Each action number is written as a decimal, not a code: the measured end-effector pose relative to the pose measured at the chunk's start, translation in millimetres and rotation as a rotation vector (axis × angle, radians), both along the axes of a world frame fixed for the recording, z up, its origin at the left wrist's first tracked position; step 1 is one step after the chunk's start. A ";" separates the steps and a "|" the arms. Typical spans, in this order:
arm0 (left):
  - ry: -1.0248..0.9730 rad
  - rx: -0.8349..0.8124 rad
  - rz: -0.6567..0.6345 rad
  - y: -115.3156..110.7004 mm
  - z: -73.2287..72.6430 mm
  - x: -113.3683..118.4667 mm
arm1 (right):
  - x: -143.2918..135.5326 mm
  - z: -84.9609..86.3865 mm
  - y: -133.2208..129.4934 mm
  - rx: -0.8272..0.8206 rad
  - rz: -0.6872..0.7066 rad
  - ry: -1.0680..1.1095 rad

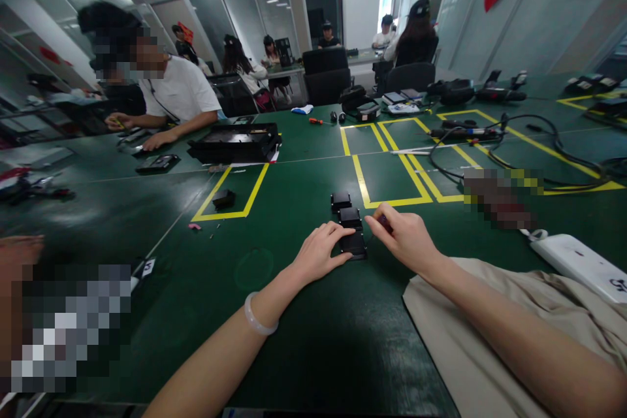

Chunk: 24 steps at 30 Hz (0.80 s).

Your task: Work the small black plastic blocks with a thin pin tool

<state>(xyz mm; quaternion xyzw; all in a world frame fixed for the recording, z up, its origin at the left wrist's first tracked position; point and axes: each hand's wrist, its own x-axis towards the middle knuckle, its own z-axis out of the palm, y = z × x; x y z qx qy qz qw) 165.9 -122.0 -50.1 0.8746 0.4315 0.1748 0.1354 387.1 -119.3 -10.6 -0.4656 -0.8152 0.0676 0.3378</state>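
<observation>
Three small black rectangular parts stand in a row on the green table. The far part and the middle part lie beyond my fingers. My left hand reaches from the left and grips the nearest black rectangular part, its thumb at the near edge and its fingers at the far edge. Just right of the row, my right hand is closed with thumb and fingers pinched together. A small dark object shows within its grip, mostly hidden by the fingers, so its kind is unclear.
Yellow tape marks rectangles on the table. A black part sits in the left one, near a large black casing. Cables and a white power bank lie right. A person works across at left.
</observation>
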 end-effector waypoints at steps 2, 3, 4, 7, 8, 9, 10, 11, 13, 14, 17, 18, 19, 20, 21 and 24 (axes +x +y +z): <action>0.006 -0.003 0.000 0.0 0.4 0.1 | -0.6 4.3 -0.6 0.054 -0.034 -0.112; 0.009 -0.004 0.000 0.1 0.6 0.1 | -1.3 7.4 -0.9 0.076 -0.048 -0.171; 0.012 -0.004 0.002 0.2 0.7 0.2 | -2.3 11.2 -1.1 0.086 -0.068 -0.233; 0.016 -0.001 0.005 0.4 0.7 0.3 | -8.1 25.7 -1.8 0.056 -0.112 -0.425; 0.017 -0.001 0.005 0.5 0.5 0.3 | -10.9 30.9 -2.0 0.034 -0.115 -0.483; 0.017 -0.001 0.005 0.5 0.3 0.3 | -13.9 35.9 -2.2 0.012 -0.127 -0.531; 0.016 -0.002 0.004 0.6 0.0 0.2 | -16.8 40.5 -2.5 -0.010 -0.126 -0.572; 0.014 -0.001 0.004 0.6 -0.2 0.1 | -19.6 44.4 -2.7 -0.027 -0.113 -0.600; 0.011 -0.001 0.004 0.7 -0.6 -0.1 | -23.5 49.6 -3.2 -0.054 -0.095 -0.621; 0.010 -0.001 0.003 0.7 -0.8 -0.2 | -24.4 50.7 -3.3 -0.067 -0.095 -0.619; 0.005 -0.007 0.000 0.6 -1.0 -0.7 | -21.8 49.4 -2.8 -0.071 -0.090 -0.605; 0.001 -0.010 -0.002 0.5 -1.1 -0.8 | -19.5 47.9 -2.3 -0.072 -0.082 -0.598; -0.004 -0.013 -0.005 0.5 -1.1 -0.9 | -16.8 46.3 -1.6 -0.076 -0.073 -0.586; -0.009 -0.017 -0.007 0.5 -1.2 -0.9 | -14.0 44.6 -0.9 -0.079 -0.071 -0.571; -0.014 -0.019 -0.009 0.5 -1.3 -1.0 | -11.1 43.2 -0.3 -0.089 -0.056 -0.555; -0.026 -0.025 -0.010 0.7 -1.4 -1.1 | -4.0 40.9 1.0 -0.107 0.008 -0.526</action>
